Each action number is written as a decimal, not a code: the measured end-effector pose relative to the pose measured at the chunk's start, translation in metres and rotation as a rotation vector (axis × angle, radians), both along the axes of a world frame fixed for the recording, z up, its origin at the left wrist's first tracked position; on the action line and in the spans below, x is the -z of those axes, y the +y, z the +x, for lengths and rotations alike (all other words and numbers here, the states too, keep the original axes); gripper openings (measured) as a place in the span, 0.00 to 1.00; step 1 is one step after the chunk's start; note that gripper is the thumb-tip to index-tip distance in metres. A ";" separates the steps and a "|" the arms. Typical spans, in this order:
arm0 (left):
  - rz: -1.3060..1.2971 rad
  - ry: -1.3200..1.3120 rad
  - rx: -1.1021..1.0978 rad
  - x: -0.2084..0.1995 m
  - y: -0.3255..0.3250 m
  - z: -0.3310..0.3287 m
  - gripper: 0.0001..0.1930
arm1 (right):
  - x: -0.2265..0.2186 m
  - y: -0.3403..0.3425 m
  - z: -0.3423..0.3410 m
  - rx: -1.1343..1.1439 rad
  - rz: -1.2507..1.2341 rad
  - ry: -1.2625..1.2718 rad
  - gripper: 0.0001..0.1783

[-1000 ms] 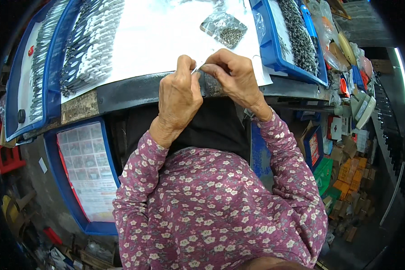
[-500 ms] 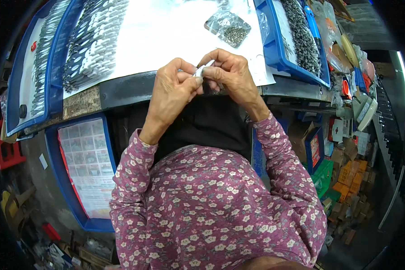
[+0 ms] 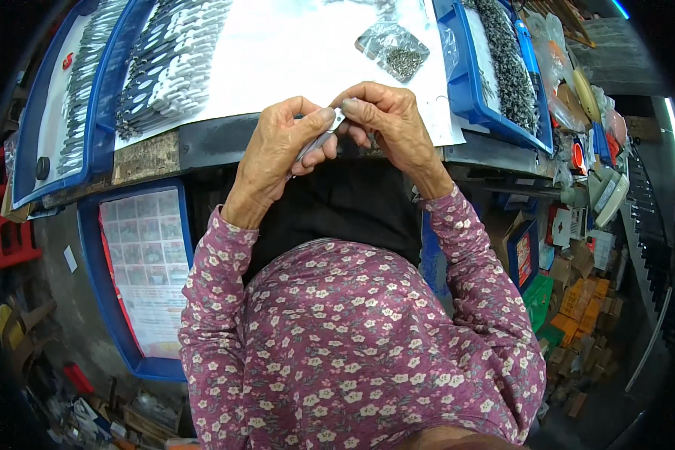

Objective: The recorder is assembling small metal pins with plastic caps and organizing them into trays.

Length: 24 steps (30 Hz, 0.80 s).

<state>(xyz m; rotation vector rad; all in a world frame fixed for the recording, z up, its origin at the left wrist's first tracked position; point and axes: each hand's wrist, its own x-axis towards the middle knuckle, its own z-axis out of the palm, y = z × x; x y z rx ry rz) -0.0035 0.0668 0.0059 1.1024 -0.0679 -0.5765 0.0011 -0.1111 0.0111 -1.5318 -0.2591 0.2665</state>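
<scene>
Left hand [image 3: 277, 146]: grip clamped on slim grey-white piece [image 3: 321, 142], tilted, over near edge of desk [image 3: 221, 144]. Right hand [image 3: 391, 127]: thumb-and-finger grip pinched on piece's upper end. Clear bag of small metal parts [image 3: 403, 64] beyond.

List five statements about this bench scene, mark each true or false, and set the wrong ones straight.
1. The left hand holds a small pale part. True.
2. The right hand lies flat on the white paper. False: it is raised beside the left hand, its thumb and fingertips at the small pale part.
3. A clear bag beyond the hands holds small metal pieces. True.
4. The sleeves are plain green. False: they are purple with pale flowers.
5. Blue trays stand both left and right of the white paper. True.
</scene>
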 end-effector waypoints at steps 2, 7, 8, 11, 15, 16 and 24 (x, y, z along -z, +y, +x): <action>0.011 0.002 -0.010 0.002 0.001 0.000 0.11 | 0.001 0.002 0.000 -0.002 -0.008 0.001 0.10; -0.007 0.033 -0.008 0.001 0.005 -0.001 0.11 | -0.001 0.005 0.001 -0.012 -0.018 0.014 0.09; -0.001 0.031 -0.005 0.000 0.005 -0.002 0.11 | -0.001 0.005 0.001 -0.013 -0.019 0.014 0.09; -0.001 0.034 -0.006 0.000 0.004 0.000 0.11 | -0.002 0.007 0.001 0.012 -0.037 0.009 0.08; 0.029 0.005 -0.028 -0.006 0.011 0.000 0.09 | -0.009 0.013 -0.001 0.032 -0.066 -0.031 0.10; 0.035 0.020 -0.010 -0.007 0.012 -0.001 0.09 | -0.013 0.012 0.000 -0.008 -0.083 0.013 0.10; 0.127 -0.151 -0.008 -0.005 0.025 0.006 0.09 | -0.029 0.015 0.015 -0.224 -0.422 -0.430 0.10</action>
